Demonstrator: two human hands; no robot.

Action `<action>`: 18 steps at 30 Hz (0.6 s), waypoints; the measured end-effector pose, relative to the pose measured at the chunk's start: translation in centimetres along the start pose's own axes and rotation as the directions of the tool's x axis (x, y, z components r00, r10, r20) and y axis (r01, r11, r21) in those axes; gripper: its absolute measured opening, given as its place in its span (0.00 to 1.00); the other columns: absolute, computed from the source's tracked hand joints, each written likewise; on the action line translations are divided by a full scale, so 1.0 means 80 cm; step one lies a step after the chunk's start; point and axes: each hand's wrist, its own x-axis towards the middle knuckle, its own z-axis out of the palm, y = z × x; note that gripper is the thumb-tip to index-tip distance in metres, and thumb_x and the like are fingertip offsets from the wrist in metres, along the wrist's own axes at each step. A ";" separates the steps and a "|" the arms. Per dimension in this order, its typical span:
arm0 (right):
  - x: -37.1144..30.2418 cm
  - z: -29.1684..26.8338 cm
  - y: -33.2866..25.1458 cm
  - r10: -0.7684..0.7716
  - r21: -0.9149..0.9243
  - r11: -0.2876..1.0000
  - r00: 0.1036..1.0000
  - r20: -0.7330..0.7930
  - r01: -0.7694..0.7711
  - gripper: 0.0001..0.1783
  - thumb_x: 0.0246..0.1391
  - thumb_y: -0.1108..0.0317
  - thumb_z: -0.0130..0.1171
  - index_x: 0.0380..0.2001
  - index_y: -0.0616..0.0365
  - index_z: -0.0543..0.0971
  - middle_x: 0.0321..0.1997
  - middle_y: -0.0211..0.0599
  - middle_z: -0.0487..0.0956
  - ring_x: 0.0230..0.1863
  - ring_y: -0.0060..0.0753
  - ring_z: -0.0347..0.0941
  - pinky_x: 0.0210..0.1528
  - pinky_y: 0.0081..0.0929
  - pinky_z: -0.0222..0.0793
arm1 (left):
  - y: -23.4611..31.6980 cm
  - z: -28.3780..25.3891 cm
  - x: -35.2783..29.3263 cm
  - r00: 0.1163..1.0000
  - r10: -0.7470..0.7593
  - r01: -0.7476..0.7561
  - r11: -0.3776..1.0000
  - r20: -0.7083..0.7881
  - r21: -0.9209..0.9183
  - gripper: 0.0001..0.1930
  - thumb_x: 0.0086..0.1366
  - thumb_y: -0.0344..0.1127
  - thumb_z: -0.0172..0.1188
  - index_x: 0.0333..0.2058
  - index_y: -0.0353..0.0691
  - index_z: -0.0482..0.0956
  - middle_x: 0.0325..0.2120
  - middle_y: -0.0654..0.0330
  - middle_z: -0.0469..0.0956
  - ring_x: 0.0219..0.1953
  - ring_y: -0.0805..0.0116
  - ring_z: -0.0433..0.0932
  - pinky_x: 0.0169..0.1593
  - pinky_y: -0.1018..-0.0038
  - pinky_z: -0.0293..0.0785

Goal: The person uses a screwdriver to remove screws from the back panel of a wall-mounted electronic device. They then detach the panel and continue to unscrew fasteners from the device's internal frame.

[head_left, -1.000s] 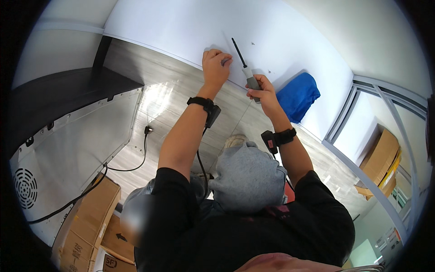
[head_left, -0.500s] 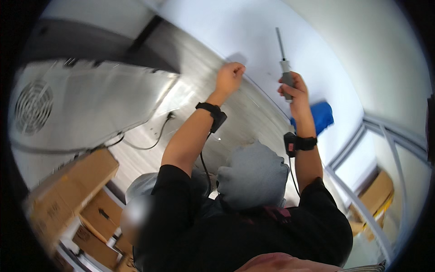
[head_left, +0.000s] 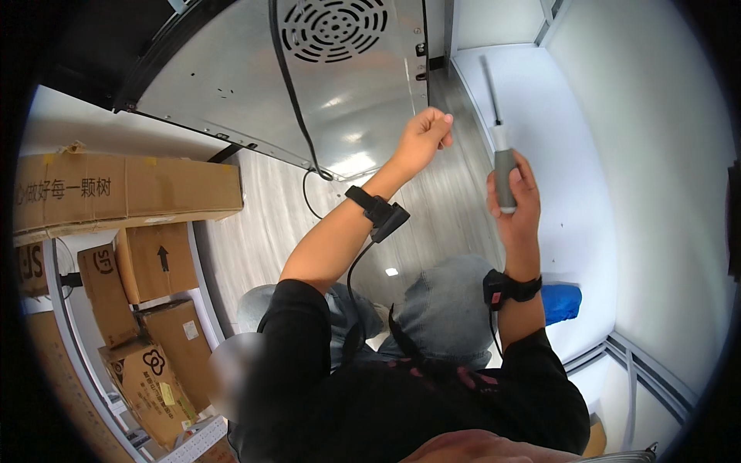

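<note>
One screwdriver [head_left: 501, 137], clasped in the right hand [head_left: 522, 193] near a white surface [head_left: 575, 174], apart from the curled left hand [head_left: 424, 141], any contents unclear. Looks light, stiff; best held by the grey handle [head_left: 505, 168].

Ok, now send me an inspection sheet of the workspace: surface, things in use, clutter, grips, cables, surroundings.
Surface: white surface at the right, with a blue bundle on it.
Things in use: grey-handled screwdriver, shaft pointing away from the person; tip contact unclear.
Clutter: cardboard boxes at the left.
Grips: right grip closed round the screwdriver; left grip curled, contents unclear.
Cables: black cable across the metal panel; thin cord from the left wrist device.
Surroundings: round vent in that panel; pale plank floor.
</note>
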 end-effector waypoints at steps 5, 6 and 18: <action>-0.019 0.030 -0.004 -0.025 -0.055 0.998 0.995 0.092 0.030 0.25 0.57 0.61 0.44 0.54 0.66 0.65 0.23 0.38 0.73 0.13 0.16 0.59 0.15 0.14 0.54 | 0.093 -0.008 -0.002 0.997 0.078 -0.074 0.988 0.024 -0.134 0.16 0.70 0.44 0.42 0.44 0.40 0.73 0.32 0.64 0.77 0.35 0.76 0.74 0.39 0.78 0.69; -0.021 0.032 -0.003 -0.038 -0.049 0.998 0.995 0.094 0.043 0.23 0.54 0.65 0.45 0.52 0.63 0.67 0.23 0.38 0.74 0.14 0.15 0.59 0.15 0.14 0.53 | 0.103 -0.010 0.001 0.993 0.108 -0.103 0.989 0.039 -0.103 0.18 0.70 0.44 0.41 0.46 0.39 0.73 0.34 0.63 0.78 0.36 0.75 0.74 0.40 0.77 0.69; -0.042 0.095 -0.050 -0.106 -0.224 0.970 0.992 -0.066 0.089 0.18 0.53 0.65 0.55 0.47 0.58 0.71 0.23 0.33 0.74 0.15 0.14 0.63 0.15 0.15 0.53 | 0.170 -0.013 0.008 0.993 0.116 -0.109 0.980 0.029 -0.167 0.14 0.69 0.39 0.45 0.41 0.37 0.76 0.31 0.64 0.77 0.34 0.77 0.73 0.39 0.79 0.68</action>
